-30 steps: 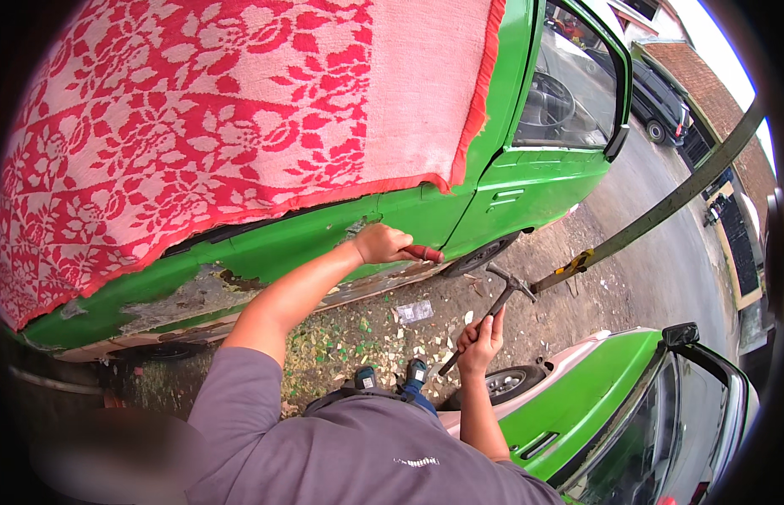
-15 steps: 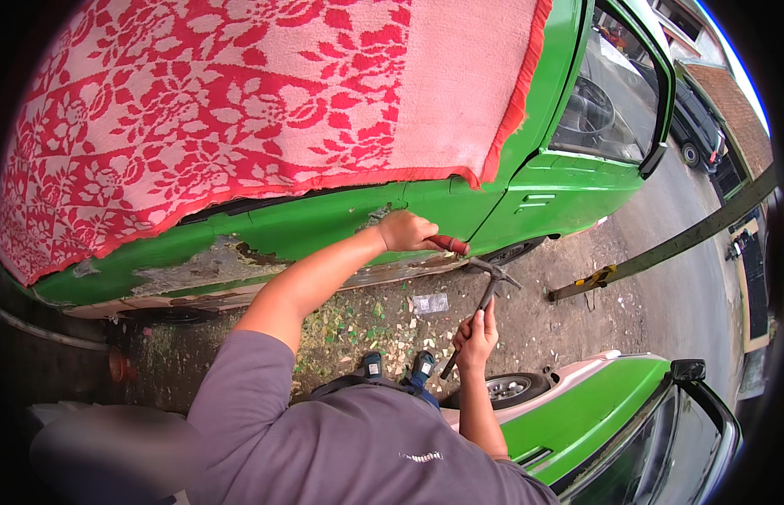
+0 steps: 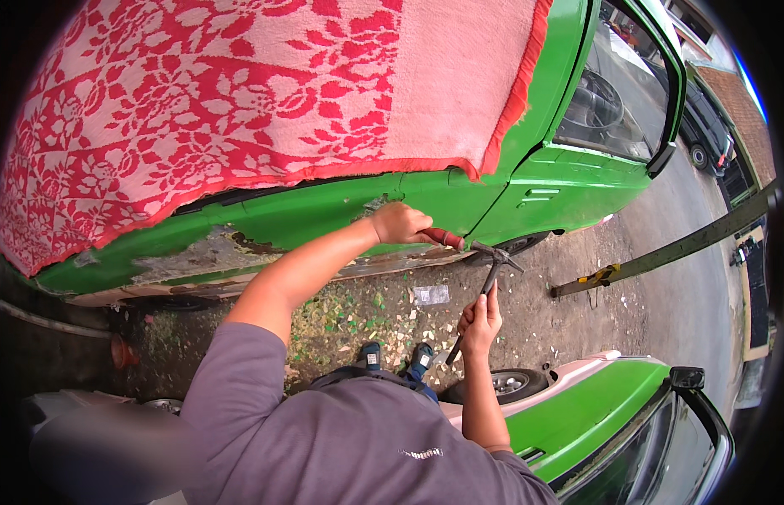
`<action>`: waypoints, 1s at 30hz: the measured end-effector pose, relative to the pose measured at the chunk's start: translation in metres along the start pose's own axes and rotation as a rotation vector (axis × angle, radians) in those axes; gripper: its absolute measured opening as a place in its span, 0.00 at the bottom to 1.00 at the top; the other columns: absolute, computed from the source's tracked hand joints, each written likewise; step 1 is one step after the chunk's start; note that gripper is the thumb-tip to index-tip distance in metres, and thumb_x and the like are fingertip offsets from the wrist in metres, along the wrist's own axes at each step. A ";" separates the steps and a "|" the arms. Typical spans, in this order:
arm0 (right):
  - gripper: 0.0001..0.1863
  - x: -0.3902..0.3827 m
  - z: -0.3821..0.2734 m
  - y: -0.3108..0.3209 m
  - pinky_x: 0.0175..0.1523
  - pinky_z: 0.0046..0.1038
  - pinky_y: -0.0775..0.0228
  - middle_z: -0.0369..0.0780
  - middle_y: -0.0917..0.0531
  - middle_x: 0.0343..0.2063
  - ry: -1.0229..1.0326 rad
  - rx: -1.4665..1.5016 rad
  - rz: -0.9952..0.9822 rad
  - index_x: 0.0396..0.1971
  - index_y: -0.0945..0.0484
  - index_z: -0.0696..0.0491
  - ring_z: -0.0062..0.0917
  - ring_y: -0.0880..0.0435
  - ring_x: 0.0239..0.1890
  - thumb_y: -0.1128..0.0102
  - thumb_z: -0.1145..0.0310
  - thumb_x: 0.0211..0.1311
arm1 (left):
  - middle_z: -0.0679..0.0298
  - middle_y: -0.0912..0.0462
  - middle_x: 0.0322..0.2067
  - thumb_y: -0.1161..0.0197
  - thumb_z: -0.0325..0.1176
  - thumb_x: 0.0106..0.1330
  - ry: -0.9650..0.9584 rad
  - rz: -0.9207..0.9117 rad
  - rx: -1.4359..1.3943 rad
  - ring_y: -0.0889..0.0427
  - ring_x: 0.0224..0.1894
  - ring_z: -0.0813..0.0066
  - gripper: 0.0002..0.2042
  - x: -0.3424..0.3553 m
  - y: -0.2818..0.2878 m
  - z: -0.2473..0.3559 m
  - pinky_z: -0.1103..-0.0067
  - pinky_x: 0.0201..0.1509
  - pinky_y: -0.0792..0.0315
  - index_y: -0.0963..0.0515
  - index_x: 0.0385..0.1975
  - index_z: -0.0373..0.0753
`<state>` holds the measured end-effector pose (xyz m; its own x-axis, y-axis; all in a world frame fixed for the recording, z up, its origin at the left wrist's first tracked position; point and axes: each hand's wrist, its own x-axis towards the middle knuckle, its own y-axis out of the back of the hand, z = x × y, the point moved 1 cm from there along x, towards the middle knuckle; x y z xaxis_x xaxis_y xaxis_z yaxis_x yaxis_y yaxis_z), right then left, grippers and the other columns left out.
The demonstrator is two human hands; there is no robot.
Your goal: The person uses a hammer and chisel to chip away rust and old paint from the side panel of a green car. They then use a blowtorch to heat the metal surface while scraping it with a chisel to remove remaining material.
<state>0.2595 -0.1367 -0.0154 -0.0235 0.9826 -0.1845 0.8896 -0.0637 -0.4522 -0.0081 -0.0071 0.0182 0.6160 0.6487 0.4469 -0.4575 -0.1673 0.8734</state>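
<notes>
My left hand (image 3: 400, 224) is wrapped round a red-handled hand tool (image 3: 445, 238) beside the green car body (image 3: 312, 210). The tool's working end is hidden by my hand, so its kind cannot be told. In my right hand (image 3: 480, 323) is a hammer (image 3: 498, 268) with a dark shaft, gripped partway along. The hammer's head lies close against the free end of the red handle; whether they touch is unclear. Near my left hand, a grey patch (image 3: 373, 204) shows in the green paint, and a larger bare, rusty area (image 3: 208, 254) lies further left.
A red-and-pink floral blanket (image 3: 240, 101) drapes over the car. Paint flakes (image 3: 341, 324) and a clear plastic piece (image 3: 432, 295) lie on the ground by my feet. A second green car (image 3: 602, 400) stands behind on the right. A slanting metal beam (image 3: 661, 254) rises at the right.
The hammer head has come up slightly, nearer to the end of the red handle. My left hand keeps its hold on the tool, and the view has shifted a little.
</notes>
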 end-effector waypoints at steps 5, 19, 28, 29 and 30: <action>0.27 -0.009 0.008 -0.003 0.17 0.13 0.51 0.28 0.38 0.19 0.072 0.022 0.067 0.72 0.45 0.43 0.09 0.43 0.15 0.55 0.67 0.76 | 0.62 0.21 0.21 0.37 0.55 0.62 -0.023 0.009 -0.021 0.19 0.24 0.58 0.21 0.001 -0.001 -0.002 0.66 0.26 0.25 0.28 0.22 0.42; 0.27 -0.014 -0.019 0.002 0.19 0.15 0.50 0.26 0.38 0.20 0.203 0.156 0.170 0.72 0.43 0.46 0.08 0.43 0.17 0.55 0.71 0.76 | 0.61 0.21 0.21 0.37 0.54 0.62 0.015 0.004 -0.035 0.19 0.24 0.57 0.21 -0.004 -0.001 -0.001 0.65 0.25 0.25 0.27 0.22 0.42; 0.26 -0.011 -0.005 0.005 0.15 0.16 0.49 0.30 0.38 0.18 0.150 0.065 0.104 0.72 0.44 0.42 0.11 0.42 0.14 0.55 0.68 0.76 | 0.60 0.21 0.21 0.35 0.54 0.60 0.146 -0.026 -0.007 0.18 0.24 0.57 0.21 -0.056 -0.001 -0.008 0.64 0.25 0.26 0.29 0.23 0.41; 0.26 -0.009 -0.007 0.007 0.15 0.16 0.49 0.29 0.38 0.18 0.150 0.045 0.088 0.72 0.44 0.42 0.11 0.42 0.14 0.55 0.67 0.76 | 0.61 0.22 0.21 0.35 0.53 0.60 0.154 -0.073 -0.004 0.18 0.24 0.57 0.20 -0.057 0.001 -0.008 0.64 0.25 0.26 0.29 0.24 0.42; 0.27 -0.008 -0.008 0.007 0.15 0.16 0.49 0.29 0.39 0.18 0.149 0.024 0.069 0.71 0.44 0.42 0.11 0.42 0.14 0.55 0.67 0.76 | 0.61 0.22 0.21 0.35 0.53 0.60 0.115 -0.063 -0.044 0.18 0.24 0.57 0.20 -0.055 0.003 -0.004 0.65 0.25 0.26 0.29 0.24 0.42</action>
<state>0.2695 -0.1441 -0.0104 0.1071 0.9906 -0.0852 0.8758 -0.1345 -0.4635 -0.0457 -0.0404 -0.0045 0.5682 0.7380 0.3640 -0.4493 -0.0923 0.8886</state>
